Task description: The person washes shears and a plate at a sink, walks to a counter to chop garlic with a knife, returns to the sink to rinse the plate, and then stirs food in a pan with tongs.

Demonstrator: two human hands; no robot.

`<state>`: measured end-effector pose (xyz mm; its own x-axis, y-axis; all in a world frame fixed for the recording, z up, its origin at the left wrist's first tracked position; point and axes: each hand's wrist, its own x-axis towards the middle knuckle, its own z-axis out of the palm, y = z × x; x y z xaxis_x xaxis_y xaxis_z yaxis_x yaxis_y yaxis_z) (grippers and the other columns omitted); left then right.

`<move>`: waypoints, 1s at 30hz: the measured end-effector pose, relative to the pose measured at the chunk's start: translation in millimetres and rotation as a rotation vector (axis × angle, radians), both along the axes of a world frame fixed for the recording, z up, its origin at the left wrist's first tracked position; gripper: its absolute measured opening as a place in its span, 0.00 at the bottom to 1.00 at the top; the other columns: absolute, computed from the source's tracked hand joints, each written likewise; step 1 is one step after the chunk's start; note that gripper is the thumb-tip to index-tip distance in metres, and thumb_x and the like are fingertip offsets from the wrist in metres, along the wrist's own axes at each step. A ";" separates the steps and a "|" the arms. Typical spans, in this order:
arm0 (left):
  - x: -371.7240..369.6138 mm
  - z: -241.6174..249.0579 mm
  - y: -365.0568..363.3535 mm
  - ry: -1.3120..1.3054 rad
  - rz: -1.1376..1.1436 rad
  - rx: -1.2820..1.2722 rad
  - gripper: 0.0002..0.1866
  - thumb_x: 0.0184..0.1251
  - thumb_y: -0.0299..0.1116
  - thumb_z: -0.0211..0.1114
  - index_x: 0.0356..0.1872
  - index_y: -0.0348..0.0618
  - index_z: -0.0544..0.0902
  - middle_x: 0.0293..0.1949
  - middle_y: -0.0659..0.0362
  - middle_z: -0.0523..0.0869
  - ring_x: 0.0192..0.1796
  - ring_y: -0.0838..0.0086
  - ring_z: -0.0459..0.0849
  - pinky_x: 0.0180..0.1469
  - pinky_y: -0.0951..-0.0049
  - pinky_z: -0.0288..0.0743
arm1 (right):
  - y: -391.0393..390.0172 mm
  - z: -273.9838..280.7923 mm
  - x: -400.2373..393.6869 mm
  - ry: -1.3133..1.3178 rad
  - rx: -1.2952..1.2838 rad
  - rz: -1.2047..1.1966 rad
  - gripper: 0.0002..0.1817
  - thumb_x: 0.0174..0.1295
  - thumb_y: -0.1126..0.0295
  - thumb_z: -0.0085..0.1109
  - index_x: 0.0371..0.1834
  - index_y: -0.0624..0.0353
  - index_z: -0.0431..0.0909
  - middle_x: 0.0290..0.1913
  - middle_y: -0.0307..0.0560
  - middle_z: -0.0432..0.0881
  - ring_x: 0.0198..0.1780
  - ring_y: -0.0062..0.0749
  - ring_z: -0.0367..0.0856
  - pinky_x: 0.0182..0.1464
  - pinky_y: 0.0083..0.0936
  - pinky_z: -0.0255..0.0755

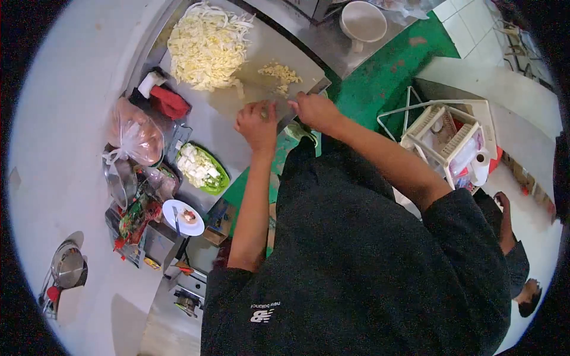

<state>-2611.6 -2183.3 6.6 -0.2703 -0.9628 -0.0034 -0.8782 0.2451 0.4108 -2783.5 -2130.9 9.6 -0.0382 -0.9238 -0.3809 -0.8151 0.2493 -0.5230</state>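
Right hand [314,111]: forearm angled in across the body, fingers clamped on a knife [285,116], blade between the two hands. Left hand [256,123]: forearm nearly straight out, wrist bent, fingers curled down just beside the blade; can't tell what they grip. Chopped pale bits [280,73] lie just past the hands, shredded cabbage [209,50] farther out on the left.
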 end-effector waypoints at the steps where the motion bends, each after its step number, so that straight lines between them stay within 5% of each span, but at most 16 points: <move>1: -1.8 -1.7 3.3 -0.002 0.006 0.001 0.12 0.60 0.45 0.69 0.38 0.52 0.87 0.41 0.63 0.85 0.51 0.62 0.78 0.56 0.54 0.62 | -0.7 -2.4 0.2 -0.002 0.001 0.006 0.28 0.75 0.49 0.41 0.37 0.64 0.80 0.31 0.61 0.85 0.32 0.57 0.86 0.33 0.50 0.80; 10: -23.2 -4.9 2.6 0.017 -0.062 -0.103 0.12 0.53 0.43 0.71 0.38 0.53 0.88 0.42 0.64 0.85 0.51 0.64 0.77 0.55 0.52 0.61 | -17.5 11.3 -10.2 -0.024 -0.075 0.070 0.28 0.76 0.50 0.39 0.35 0.63 0.81 0.32 0.61 0.85 0.34 0.58 0.85 0.38 0.54 0.79; 13: -22.4 -10.6 0.3 -0.016 -0.021 -0.007 0.18 0.60 0.52 0.65 0.42 0.53 0.89 0.47 0.59 0.87 0.52 0.57 0.79 0.59 0.46 0.59 | -12.7 18.6 -16.9 0.010 0.017 0.106 0.28 0.76 0.50 0.39 0.36 0.64 0.80 0.32 0.61 0.85 0.33 0.58 0.85 0.38 0.55 0.79; 18: -14.5 -14.4 1.0 -0.048 0.029 -0.194 0.12 0.56 0.43 0.69 0.41 0.56 0.88 0.45 0.64 0.84 0.52 0.63 0.77 0.57 0.51 0.60 | 4.4 18.2 -9.6 0.026 0.002 0.051 0.24 0.75 0.53 0.43 0.36 0.66 0.75 0.31 0.65 0.83 0.34 0.62 0.84 0.37 0.53 0.78; 25: -0.9 -17.9 2.4 0.022 -0.045 -0.074 0.12 0.57 0.45 0.69 0.41 0.56 0.89 0.47 0.64 0.84 0.52 0.63 0.76 0.58 0.50 0.59 | -3.9 -5.2 -2.3 -0.008 -0.026 0.021 0.25 0.76 0.52 0.41 0.35 0.66 0.75 0.31 0.66 0.82 0.35 0.63 0.83 0.38 0.53 0.77; 30: -5.8 -20.5 -1.6 0.058 -0.031 -0.077 0.09 0.58 0.42 0.68 0.38 0.55 0.89 0.43 0.64 0.86 0.52 0.63 0.77 0.57 0.51 0.60 | -16.4 9.7 -25.4 -0.056 -0.110 0.260 0.28 0.76 0.52 0.37 0.40 0.67 0.79 0.36 0.66 0.84 0.39 0.63 0.84 0.45 0.55 0.78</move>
<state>-2617.4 -2184.9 -13.9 -0.2978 -0.9507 0.0867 -0.8450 0.3047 0.4394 -2808.9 -2147.3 19.4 0.2237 -0.9358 -0.2725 -0.8134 -0.0252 -0.5811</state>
